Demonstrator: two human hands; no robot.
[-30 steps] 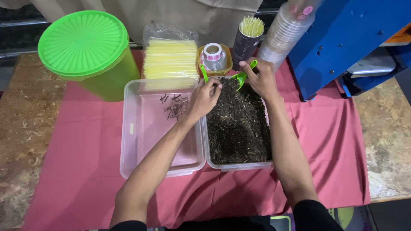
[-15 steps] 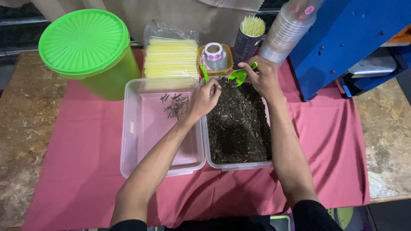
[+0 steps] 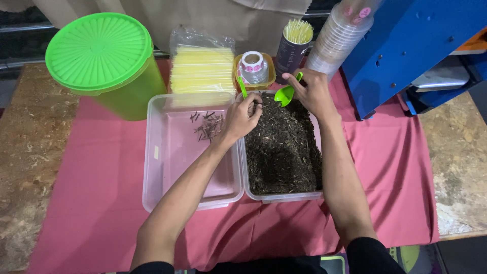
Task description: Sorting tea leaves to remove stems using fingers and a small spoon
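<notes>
1. Bright, even light from overhead; colours vivid, esp. the green lid [image 3: 99, 52] at 10 o'clock.
2. Shadows soft and short, falling under the arms onto the pink cloth [image 3: 81, 203] towards 6 o'clock.
3. Mild glare on the clear tray [image 3: 152, 152] rim and the stacked cups [image 3: 337, 40] at 1 o'clock.
4. Centre sharp; edges bend a bit, wide-angle. Backgrnd at 12 o'clock dim.

Single head-worn view, looking steeply down from close above, facing forward across the pink-clothed table [image 3: 101, 203]
</notes>
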